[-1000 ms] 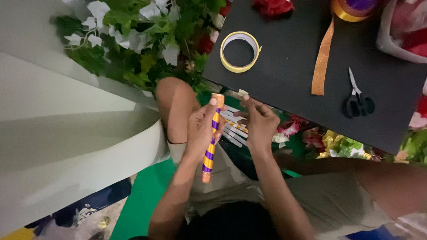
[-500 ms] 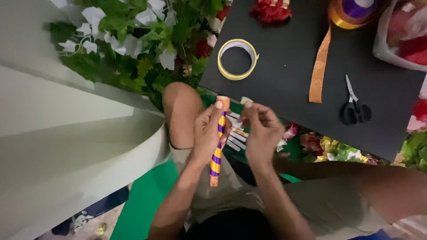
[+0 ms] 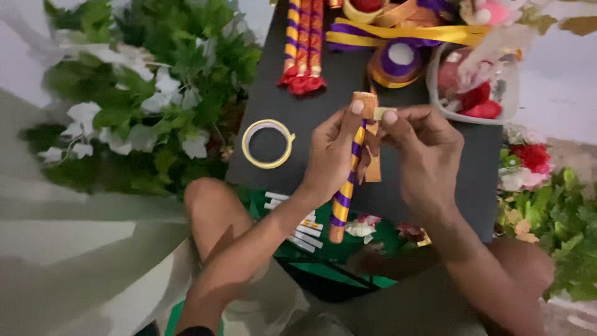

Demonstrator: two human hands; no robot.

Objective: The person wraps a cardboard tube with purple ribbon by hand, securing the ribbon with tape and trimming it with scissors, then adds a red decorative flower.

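One package shows: a clear plastic bag (image 3: pixel 476 81) on the black tabletop (image 3: pixel 298 106), at its far right corner. It is rounded and see-through, with red and pink petals inside. Its upper part is crumpled and blurred, reaching past the tabletop's far edge. It lies just right of a purple ribbon spool (image 3: pixel 398 59) and beyond the tabletop's bare middle. No labels, signs or screens show anywhere around the tabletop.
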